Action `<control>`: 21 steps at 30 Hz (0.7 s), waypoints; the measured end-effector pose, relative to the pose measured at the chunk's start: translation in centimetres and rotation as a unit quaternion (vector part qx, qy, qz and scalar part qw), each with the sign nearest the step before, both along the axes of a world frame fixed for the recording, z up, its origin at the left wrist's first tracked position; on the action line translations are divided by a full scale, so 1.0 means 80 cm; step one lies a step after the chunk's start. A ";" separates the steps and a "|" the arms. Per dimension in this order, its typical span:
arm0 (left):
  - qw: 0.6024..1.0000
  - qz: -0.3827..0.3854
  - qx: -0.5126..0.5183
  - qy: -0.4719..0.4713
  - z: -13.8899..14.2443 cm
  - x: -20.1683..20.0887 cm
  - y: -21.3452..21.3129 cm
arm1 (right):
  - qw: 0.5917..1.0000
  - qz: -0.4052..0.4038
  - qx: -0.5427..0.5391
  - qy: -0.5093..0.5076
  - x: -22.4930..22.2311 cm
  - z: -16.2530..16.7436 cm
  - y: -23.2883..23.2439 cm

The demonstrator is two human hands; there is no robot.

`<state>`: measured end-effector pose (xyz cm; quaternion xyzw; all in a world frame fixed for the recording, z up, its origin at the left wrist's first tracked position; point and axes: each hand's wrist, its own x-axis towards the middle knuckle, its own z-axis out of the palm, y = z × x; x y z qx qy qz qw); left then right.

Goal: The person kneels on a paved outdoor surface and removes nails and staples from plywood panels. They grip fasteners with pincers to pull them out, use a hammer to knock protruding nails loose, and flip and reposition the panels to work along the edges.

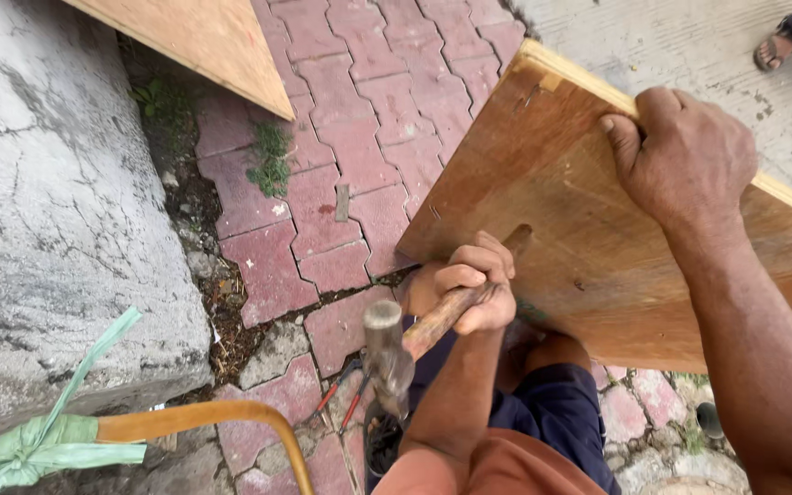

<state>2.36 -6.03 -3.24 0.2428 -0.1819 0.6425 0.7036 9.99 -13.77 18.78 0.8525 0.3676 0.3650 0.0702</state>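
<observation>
Head view, looking down over the person's knees onto a red paver floor [341, 137].

Left hand [469, 284]: grip clenched around the wooden handle of a claw hammer [396, 353]. The handle runs up and right through the fist, its end showing just past the knuckles against the board. The steel head hangs below and left of the fist, over the pavers, slightly blurred.

Right hand [689, 160]: fingers curled over the upper edge of a brown plywood panel [561, 211], grasping it; the palm lies flat on the panel face. The panel stands tilted, its lower corner near the pavers, just right of the hammer hand. A pale wooden strip [588, 82] runs along its top edge, under the right hand. Small nails or staples show near the top corner and at the far right.

Around: cracked concrete slab [57, 211] at left; a second board [203, 37] leaning top left; red-handled pliers [341, 399] on the pavers below the hammer head; a curved orange rod [222, 422] tied with green strapping [38, 431] bottom left. Another person's sandalled foot [776, 46] top right.
</observation>
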 end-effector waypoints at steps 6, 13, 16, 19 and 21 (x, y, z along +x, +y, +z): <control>0.944 -0.243 0.004 0.222 0.025 0.017 0.004 | 0.999 -0.037 0.000 0.025 -0.008 0.012 0.013; 0.979 0.086 0.074 0.171 0.012 0.006 0.017 | 0.995 -0.068 -0.005 0.068 0.009 -0.010 -0.006; 0.880 0.189 0.214 0.379 -0.015 0.001 0.039 | 0.997 -0.058 -0.015 0.042 0.013 -0.016 -0.013; 0.888 0.115 0.250 0.368 -0.036 0.001 0.071 | 0.997 -0.064 -0.025 0.036 0.009 -0.014 -0.011; 0.914 0.153 0.297 0.230 -0.035 0.010 0.087 | 0.998 -0.052 -0.018 0.034 0.003 -0.010 -0.007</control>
